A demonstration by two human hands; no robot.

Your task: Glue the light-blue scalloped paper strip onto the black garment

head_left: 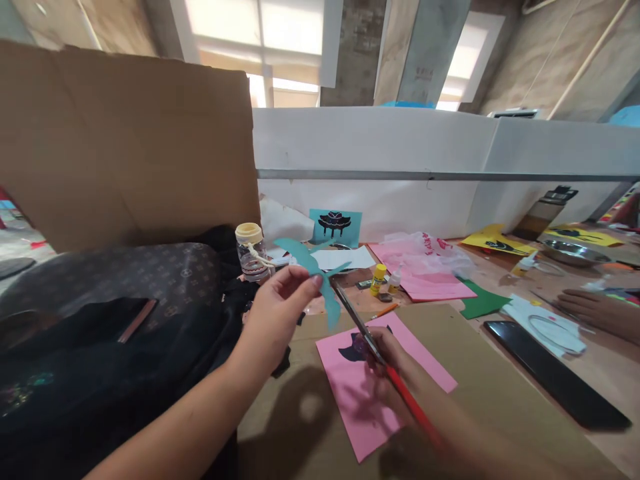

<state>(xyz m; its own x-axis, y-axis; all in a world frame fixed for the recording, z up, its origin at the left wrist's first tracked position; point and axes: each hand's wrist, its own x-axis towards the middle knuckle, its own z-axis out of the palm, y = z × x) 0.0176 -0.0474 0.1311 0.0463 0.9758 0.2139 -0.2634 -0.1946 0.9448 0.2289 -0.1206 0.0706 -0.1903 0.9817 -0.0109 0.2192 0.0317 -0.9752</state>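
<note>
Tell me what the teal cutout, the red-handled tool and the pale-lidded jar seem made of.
Cutout: probably paper, looking thin and matte.
Tool: shiny metal, by its glints; red handle perhaps plastic or painted.
Jar: see-through and glossy, so glass or clear plastic.

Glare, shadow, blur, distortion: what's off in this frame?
Head view: windows blown out; head view: soft shadows on the pink paper and cardboard mat; head view: right forearm and red handle's lower end blurred; head view: apparent wide-angle stretch near the edges; teal cutout readable.
</note>
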